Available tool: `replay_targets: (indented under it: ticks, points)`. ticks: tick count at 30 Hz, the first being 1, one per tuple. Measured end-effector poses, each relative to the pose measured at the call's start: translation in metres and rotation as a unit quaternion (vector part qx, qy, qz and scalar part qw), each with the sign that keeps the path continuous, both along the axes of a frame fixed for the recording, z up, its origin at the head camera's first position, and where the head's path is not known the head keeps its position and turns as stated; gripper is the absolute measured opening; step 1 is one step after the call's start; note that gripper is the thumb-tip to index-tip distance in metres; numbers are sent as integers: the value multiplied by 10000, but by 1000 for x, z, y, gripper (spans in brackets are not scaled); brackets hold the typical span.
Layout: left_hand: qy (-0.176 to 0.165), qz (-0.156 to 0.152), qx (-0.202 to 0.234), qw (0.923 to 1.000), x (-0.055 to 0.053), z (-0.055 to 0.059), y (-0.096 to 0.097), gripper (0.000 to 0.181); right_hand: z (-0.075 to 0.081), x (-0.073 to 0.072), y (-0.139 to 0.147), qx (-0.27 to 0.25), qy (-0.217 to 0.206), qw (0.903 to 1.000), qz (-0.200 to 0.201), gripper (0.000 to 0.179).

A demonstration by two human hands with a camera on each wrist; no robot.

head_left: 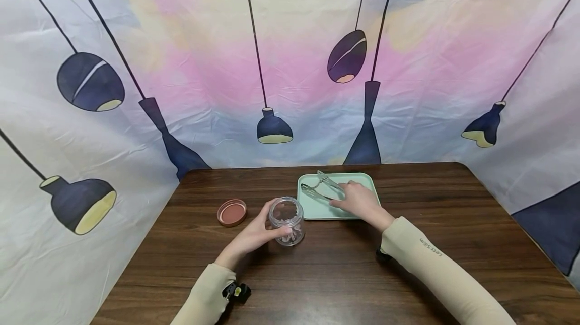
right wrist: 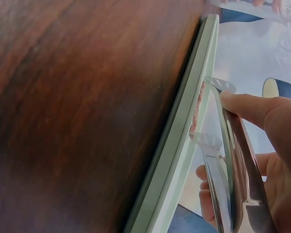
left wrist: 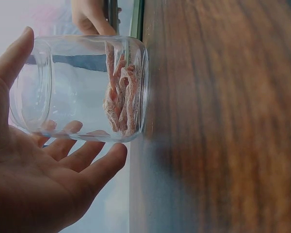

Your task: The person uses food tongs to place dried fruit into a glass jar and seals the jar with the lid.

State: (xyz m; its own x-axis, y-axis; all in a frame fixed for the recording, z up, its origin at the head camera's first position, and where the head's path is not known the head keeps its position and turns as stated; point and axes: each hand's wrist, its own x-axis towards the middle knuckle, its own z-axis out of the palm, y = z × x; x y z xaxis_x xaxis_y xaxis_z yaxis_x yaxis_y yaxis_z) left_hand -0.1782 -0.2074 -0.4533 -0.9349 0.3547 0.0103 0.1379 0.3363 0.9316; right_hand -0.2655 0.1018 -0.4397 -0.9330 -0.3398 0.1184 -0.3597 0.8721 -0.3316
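Observation:
A clear glass jar point(head_left: 286, 209) stands upright on the table without a lid, and my left hand point(head_left: 256, 232) holds it round the side. Several wrinkled, pinkish-brown strips point(left wrist: 121, 99) lie at its bottom. To the right of the jar, my right hand point(head_left: 361, 202) grips metal tongs point(right wrist: 240, 165) above a pale green tray point(head_left: 333, 211). The tongs' two arms stand apart, tips toward the tray. In the right wrist view a reddish strip point(right wrist: 197, 109) shows between the tips, partly hidden by the tray's rim; whether the tips touch it I cannot tell.
A reddish-brown round lid point(head_left: 232, 213) lies on the dark wooden table point(head_left: 317, 284), left of the jar. The tray sits close to the jar's right side, near the table's far edge. Behind hangs a cloth point(head_left: 308, 53) printed with lamps.

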Motion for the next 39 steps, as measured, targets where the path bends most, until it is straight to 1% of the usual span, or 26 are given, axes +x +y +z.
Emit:
replay_targets:
  ticks: [13, 20, 23, 28, 34, 39]
  points:
    - [1, -41, 9, 10000, 0, -1, 0, 87, -3, 2, -12, 113, -80, 9998, -111, 71]
    - [-21, -30, 33, 10000, 1, -2, 0, 88, -5, 6, -20, 119, -31, 9998, -127, 68]
    - [-35, -27, 23, 10000, 1, 0, 1, 88, -6, 7, -21, 148, -46, 9998, -86, 66]
    - [-13, 3, -6, 10000, 1, 2, 1, 88, -5, 5, -22, 225, 63, 9997, 49, 60]
    - [13, -5, 14, 10000, 0, 2, 0, 86, -2, 5, -23, 342, 152, 9990, 242, 53]
    - [-9, -62, 39, 10000, 0, 1, 0, 86, -4, 8, -23, 333, 218, 9986, 344, 49]
